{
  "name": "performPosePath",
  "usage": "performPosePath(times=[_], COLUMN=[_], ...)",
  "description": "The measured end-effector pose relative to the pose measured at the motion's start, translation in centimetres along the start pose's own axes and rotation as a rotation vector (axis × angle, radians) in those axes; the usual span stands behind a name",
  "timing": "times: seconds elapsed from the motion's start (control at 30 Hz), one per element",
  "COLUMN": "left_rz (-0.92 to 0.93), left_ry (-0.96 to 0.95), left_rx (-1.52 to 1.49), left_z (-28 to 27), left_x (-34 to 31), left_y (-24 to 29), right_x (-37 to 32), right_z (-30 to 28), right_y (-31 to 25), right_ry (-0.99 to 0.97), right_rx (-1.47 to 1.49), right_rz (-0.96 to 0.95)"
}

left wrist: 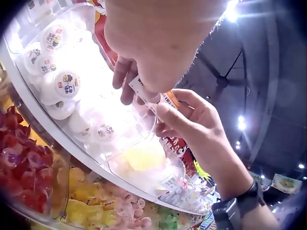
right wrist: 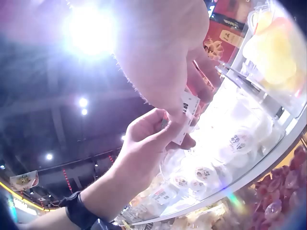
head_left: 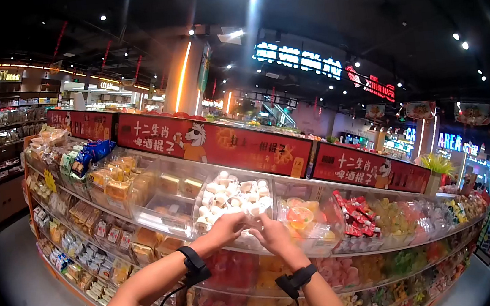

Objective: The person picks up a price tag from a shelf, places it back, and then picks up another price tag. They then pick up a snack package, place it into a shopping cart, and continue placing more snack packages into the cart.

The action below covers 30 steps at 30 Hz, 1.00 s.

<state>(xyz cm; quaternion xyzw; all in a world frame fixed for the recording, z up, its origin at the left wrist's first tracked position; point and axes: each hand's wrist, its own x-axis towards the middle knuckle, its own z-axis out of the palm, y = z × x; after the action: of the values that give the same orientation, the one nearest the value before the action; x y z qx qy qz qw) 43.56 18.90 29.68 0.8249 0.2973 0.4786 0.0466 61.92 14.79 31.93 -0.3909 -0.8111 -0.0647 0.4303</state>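
Observation:
Above the front edge of a bin of white round cups point(head_left: 231, 196), my left hand point(head_left: 229, 227) and right hand point(head_left: 273, 235) are close together. Between them is a small white printed label point(left wrist: 143, 95), which the left hand point(left wrist: 148, 62) and the right hand point(left wrist: 194, 117) both pinch. Black print shows on the label point(right wrist: 188, 112) in the right wrist view, where the right hand point(right wrist: 160, 62) is large at the top and the left hand point(right wrist: 144, 143) comes from below. A bit of orange shows beside the label in the left wrist view. The palms hide some fingertips.
A clear bin with yellow and orange packs point(head_left: 300, 216) stands right of the cups; a mostly see-through bin point(head_left: 164, 212) is on the left. Red sign boards point(head_left: 220, 143) run behind. Lower shelves hold bagged snacks point(head_left: 107, 236) and colourful sweets point(head_left: 335, 272).

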Motion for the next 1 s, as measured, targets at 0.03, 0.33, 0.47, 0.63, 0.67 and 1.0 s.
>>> performPosePath(times=[0.03, 0.33, 0.47, 0.63, 0.67, 1.0], left_rz=[0.04, -0.03, 0.106, 0.119, 0.076, 0.004], left_ry=[-0.014, -0.103, -0.121, -0.272, -0.264, -0.268], left_rx=[-0.008, 0.163, 0.079, -0.13, -0.077, -0.131], left_z=[0.0, -2.6, -3.3, -2.5, -2.6, -3.9], left_x=[-0.1, -1.8, -2.5, -2.6, -2.7, -4.3], left_y=[-0.1, -0.2, 1.1, 0.1, -0.1, 2.2], right_x=[-0.4, -2.7, -2.7, -2.9, -3.0, -4.0], right_z=[0.2, 1.0, 0.6, 0.1, 0.2, -0.1], right_y=[0.6, 4.4, 2.6, 0.5, 0.7, -2.6], right_ry=[-0.038, -0.188, -0.275, -0.319, -0.327, -0.36], right_rx=[-0.023, -0.018, 0.08, 0.168, 0.168, 0.338], right_rz=[-0.016, 0.052, 0.006, -0.036, -0.01, 0.135])
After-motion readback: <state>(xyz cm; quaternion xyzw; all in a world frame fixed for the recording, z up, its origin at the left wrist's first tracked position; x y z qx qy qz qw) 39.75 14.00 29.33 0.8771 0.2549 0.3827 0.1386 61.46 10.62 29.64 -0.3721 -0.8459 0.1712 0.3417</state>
